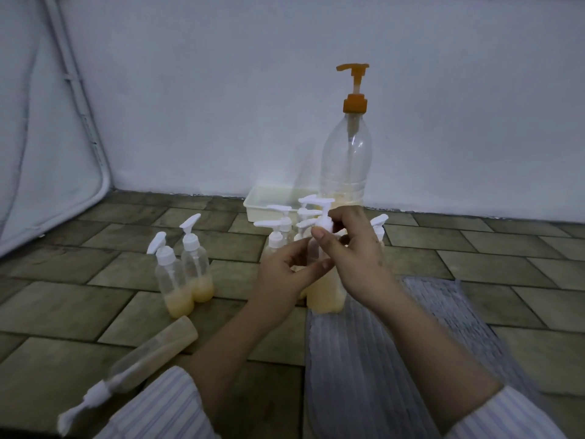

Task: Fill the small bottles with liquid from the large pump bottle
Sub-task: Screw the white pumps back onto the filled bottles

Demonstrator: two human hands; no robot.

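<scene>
Two hands meet at the middle of my view, both on one small bottle [326, 289] that stands upright at the near edge of a grey ribbed mat [380, 359] and is nearly full of pale yellow liquid. My left hand [281, 274] curls around the bottle's left side, thumb and fingers bent against it. My right hand [354, 251] pinches the white pump cap [323, 217] at the bottle's neck, fingers wrapped around the collar.

Directly behind the hands, a cluster of small pump bottles [278, 229] stands close together, partly hidden by my fingers; I cannot tell how many there are. Behind them, a shallow white tray [253, 201] sits against the wall. Just right of the tray, the large pump bottle [346, 160] stands upright, clear plastic with an orange pump [354, 87], yellow liquid only in its lowest part.

To the left, well apart from the hands, a pair of small bottles [185, 274] stands touching, each about a quarter full. Nearer to me on the left, another clear bottle [148, 356] lies on its side on the brown tiled floor [63, 305], its white pump pointing toward me.
</scene>
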